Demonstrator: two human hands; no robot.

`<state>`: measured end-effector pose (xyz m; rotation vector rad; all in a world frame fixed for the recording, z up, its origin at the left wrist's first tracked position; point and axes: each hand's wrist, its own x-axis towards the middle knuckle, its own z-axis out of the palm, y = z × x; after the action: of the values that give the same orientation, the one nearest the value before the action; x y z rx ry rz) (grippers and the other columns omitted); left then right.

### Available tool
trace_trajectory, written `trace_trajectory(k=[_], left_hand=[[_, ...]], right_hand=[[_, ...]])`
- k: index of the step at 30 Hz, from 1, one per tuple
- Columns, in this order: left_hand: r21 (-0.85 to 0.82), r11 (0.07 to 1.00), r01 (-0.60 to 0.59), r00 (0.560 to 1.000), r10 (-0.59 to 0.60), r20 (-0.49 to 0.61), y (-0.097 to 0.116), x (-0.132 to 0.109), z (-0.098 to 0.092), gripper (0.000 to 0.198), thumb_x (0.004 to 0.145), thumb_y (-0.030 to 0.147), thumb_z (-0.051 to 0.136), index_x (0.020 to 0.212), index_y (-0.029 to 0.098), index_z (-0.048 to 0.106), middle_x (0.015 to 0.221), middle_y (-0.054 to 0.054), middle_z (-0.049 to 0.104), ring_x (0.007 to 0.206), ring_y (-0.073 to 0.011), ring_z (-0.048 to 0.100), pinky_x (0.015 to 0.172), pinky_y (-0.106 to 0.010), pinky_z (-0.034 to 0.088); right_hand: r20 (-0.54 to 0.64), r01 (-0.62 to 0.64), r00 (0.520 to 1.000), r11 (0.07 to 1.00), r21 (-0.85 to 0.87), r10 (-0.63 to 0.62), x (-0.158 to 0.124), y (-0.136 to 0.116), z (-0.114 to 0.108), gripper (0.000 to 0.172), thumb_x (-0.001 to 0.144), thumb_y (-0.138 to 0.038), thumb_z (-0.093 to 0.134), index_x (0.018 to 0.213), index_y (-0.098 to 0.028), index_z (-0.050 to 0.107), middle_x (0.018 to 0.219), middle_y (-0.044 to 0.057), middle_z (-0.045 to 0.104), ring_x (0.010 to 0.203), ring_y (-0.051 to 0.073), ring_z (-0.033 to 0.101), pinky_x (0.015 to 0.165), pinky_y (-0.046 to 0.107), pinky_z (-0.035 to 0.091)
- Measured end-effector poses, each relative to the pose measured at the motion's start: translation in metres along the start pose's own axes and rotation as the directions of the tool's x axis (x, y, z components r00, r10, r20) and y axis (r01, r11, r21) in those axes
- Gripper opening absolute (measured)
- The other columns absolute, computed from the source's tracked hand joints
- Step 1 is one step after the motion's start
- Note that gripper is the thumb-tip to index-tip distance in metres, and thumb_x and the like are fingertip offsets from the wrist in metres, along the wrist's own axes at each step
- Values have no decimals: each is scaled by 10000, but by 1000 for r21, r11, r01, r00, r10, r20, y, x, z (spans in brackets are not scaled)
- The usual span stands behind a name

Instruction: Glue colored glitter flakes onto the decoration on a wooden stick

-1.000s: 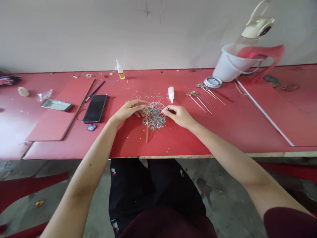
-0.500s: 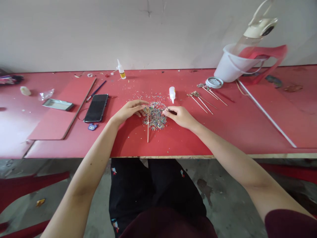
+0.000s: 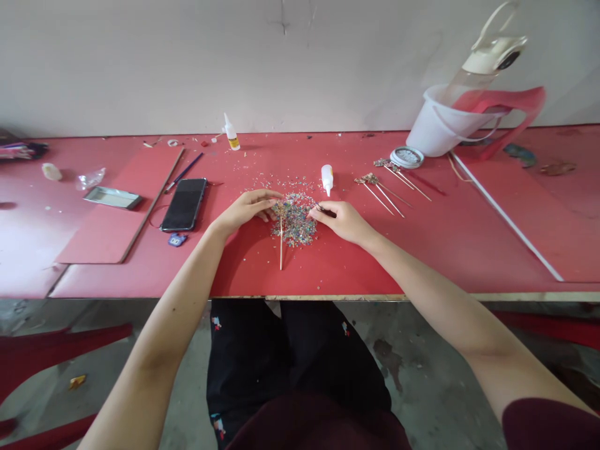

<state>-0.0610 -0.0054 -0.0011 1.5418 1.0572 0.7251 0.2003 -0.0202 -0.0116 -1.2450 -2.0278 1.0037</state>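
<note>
Head view: as before, right hand [image 3: 341, 220] pinches a dark piece [image 3: 320, 207]; left hand [image 3: 244, 209] sits by the stick [image 3: 281, 245], grip unclear.

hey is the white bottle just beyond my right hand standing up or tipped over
Tipped over: the white bottle lies on the red tabletop, its nozzle pointing back toward your side, near your right hand.

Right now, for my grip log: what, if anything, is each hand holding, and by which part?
Left hand: at the far end of the stick, grip unclear. Right hand: pinches a small dark thing; which part, I cannot tell.
</note>
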Motion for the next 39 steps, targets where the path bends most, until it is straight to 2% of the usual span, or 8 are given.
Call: trace_trajectory(k=[23, 32, 39], left_hand=[[18, 1000, 10, 1000, -10, -15, -5, 3, -1, 292, 915, 302, 552, 1153, 162, 647, 760, -62, 694, 707, -132, 668, 652, -227, 512], [-2, 1000, 13, 999, -13, -35, -7, 4, -1, 273, 913, 310, 556, 1126, 171, 657, 752, -57, 687, 689, -129, 664, 647, -230, 513], [2, 1000, 28, 999, -28, -35, -6, 4, -1, 262, 917, 283, 549, 1125, 163, 654, 736, -58, 686, 683, -125, 665, 641, -222, 509]], right_hand=[[5, -10, 1000, 1000, -9, 10, -1, 1, 0, 366, 886, -532, 518, 854, -214, 698, 892, 59, 702, 837, 198, 605, 776, 346, 446], [5, 3, 1000, 1000, 21, -3, 0, 2, 0, 345, 888, -508, 527, 862, -213, 703, 921, 58, 721, 869, 198, 630, 827, 352, 455], [-7, 5, 1000, 999, 34, -5, 0, 2, 0, 346, 888, -506, 533, 864, -207, 705, 934, 63, 726, 860, 192, 634, 811, 344, 453]])
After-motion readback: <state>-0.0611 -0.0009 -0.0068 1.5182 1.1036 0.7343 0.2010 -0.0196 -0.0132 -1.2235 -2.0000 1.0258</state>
